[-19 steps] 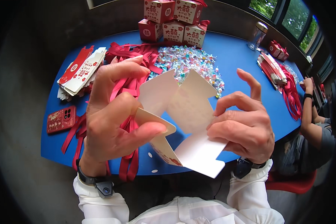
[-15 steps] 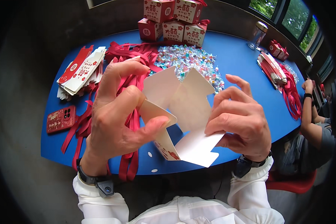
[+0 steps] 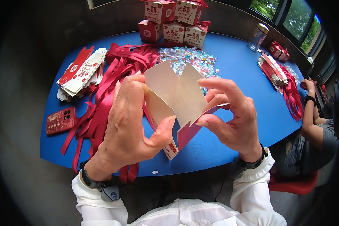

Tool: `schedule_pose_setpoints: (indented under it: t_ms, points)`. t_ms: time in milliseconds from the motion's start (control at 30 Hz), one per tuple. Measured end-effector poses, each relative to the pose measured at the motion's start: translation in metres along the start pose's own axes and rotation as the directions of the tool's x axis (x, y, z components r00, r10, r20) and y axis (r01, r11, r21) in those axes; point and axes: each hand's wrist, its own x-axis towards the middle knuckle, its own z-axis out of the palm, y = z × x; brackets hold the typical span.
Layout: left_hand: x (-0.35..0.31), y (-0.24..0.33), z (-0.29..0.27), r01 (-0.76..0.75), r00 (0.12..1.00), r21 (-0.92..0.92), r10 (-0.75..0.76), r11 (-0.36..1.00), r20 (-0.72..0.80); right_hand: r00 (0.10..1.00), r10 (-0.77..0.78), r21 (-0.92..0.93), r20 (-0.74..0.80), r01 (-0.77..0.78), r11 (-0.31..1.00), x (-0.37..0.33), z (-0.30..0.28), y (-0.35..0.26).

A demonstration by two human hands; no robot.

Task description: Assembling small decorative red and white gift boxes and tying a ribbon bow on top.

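Note:
Between my hands a cardboard gift box [image 3: 192, 88] is held up above the blue table, with its pale inside facing me and its flaps sticking out. My left hand [image 3: 130, 124] grips its left panel, the thumb on the near edge and the fingers behind. On the other side my right hand [image 3: 231, 116] pinches the right panel between thumb and fingers; this panel shows a pinkish-red outer face. A gap between the near panels lets blue table show through. Behind the box lies a heap of shiny wrapped candies [image 3: 188, 56].
Red ribbons [image 3: 109, 86] spread over the left of the blue table [image 3: 245, 79], beside flat box blanks [image 3: 83, 71] and a red phone [image 3: 61, 120]. Finished boxes [image 3: 173, 24] are stacked at the back. A bottle [image 3: 257, 37] stands far right; another person [image 3: 314, 132] sits at the right.
My right hand has shifted its hold and swung the near-right panel upward and inward, turning its red outer face into view. My left hand has moved slightly right and its fingers have come closer together.

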Motion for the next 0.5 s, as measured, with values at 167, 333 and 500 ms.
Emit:
schedule_pose_setpoints:
  t_ms: [167,333,500]
  points:
    - [0.0031,-0.0007,0.001,0.014,1.0,-0.048,-0.015,0.999,-0.01,0.997,0.012,-0.102,-0.075,-0.019,0.995,-0.0013,0.0005,-0.0018]
    - [0.0032,-0.002,-0.0008,0.047,0.999,-0.093,-0.05,0.995,-0.021,0.997,-0.054,-0.209,-0.048,0.042,0.977,0.0003,-0.0017,0.0024]
    - [0.0051,-0.0006,0.0074,-0.029,0.999,-0.106,0.026,0.994,-0.035,0.998,-0.017,-0.198,-0.06,0.005,0.98,-0.0048,-0.002,-0.0023]
